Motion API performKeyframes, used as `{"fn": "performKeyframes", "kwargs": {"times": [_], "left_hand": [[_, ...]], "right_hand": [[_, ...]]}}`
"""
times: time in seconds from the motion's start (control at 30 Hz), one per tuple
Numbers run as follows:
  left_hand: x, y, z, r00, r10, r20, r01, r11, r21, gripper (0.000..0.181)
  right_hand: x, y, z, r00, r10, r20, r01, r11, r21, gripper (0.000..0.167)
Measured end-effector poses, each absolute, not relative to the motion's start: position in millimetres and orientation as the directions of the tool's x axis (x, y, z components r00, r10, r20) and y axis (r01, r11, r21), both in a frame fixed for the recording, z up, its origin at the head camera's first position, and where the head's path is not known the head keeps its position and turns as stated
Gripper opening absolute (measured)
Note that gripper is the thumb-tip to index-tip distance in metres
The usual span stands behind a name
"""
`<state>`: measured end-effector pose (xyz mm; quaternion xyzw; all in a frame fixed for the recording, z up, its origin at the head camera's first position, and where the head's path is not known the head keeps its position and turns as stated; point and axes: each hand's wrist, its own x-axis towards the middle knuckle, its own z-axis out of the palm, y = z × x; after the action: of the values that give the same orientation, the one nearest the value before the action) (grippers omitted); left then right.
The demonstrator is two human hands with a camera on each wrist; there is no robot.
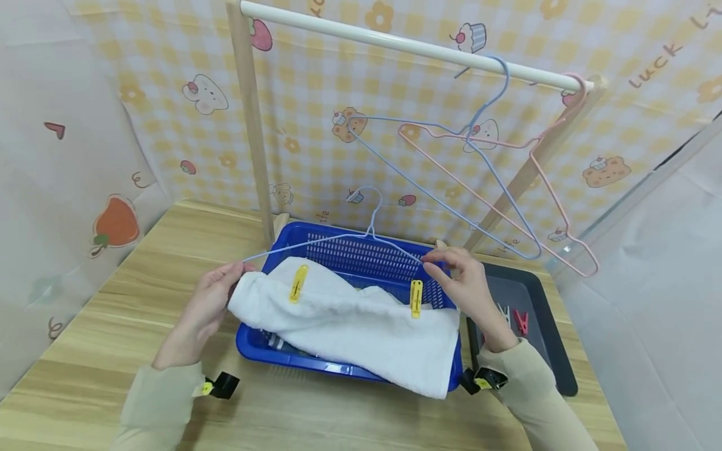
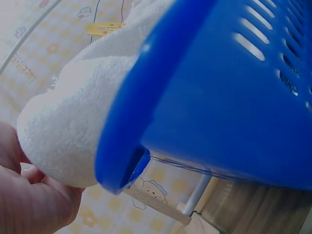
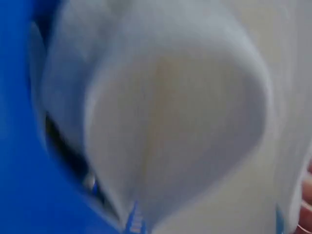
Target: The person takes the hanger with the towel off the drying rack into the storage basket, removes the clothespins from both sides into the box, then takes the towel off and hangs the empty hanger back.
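Two hands (image 1: 207, 302) (image 1: 467, 285) holding hanger (image 1: 371, 229), towel (image 1: 361, 329) with yellow clips (image 1: 416, 299), basket (image 1: 318, 363) beneath

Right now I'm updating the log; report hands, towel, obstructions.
Left hand gripping towel end; right hand pinching hanger. Towel over basket, two yellow clips on it. Two other hangers on rail, right side.

Both forearms (image 1: 544, 398) are slanting inward from the bottom of the head view, pale sleeves (image 1: 158, 398) covering them nearly to the wrists (image 1: 499, 335). The left hand (image 1: 207, 300) is pinching with thumb and bent fingers; opposite, the right hand (image 1: 465, 282) is pinching between thumb and forefinger.
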<state>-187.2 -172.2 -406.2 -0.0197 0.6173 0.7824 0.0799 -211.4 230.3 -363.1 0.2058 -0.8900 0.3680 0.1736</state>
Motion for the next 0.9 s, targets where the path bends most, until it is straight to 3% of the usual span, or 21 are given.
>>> {"fn": "performKeyframes", "kwargs": {"times": [0.1, 0.17, 0.4, 0.6, 0.9], "left_hand": [[-186.9, -171.8, -406.1, -0.988, 0.081, -0.128, -0.144, -0.234, 0.962, 0.034], [-186.7, -171.8, -406.0, -0.988, 0.075, -0.131, -0.146, -0.238, 0.96, 0.035], [-185.8, -171.4, -404.9, -0.987, 0.065, -0.147, -0.159, -0.259, 0.953, 0.035], [-185.4, -170.4, -404.6, -0.986, 0.062, -0.156, -0.167, -0.257, 0.952, 0.036], [-186.0, -170.9, -405.9, -0.987, 0.058, -0.152, -0.162, -0.244, 0.956, 0.035]], "right_hand": [[-207.9, 227.5, -360.4, -0.796, -0.265, 0.543, -0.569, 0.634, -0.524, 0.01], [-206.2, 225.7, -359.2, -0.803, -0.298, 0.516, -0.576, 0.611, -0.543, 0.01], [-204.5, 219.3, -358.2, -0.889, -0.421, 0.18, -0.437, 0.667, -0.603, 0.019], [-204.3, 217.1, -359.0, -0.92, -0.388, 0.065, -0.31, 0.614, -0.726, 0.019], [-203.4, 213.1, -357.5, -0.966, -0.245, 0.082, -0.212, 0.566, -0.796, 0.013]]}}
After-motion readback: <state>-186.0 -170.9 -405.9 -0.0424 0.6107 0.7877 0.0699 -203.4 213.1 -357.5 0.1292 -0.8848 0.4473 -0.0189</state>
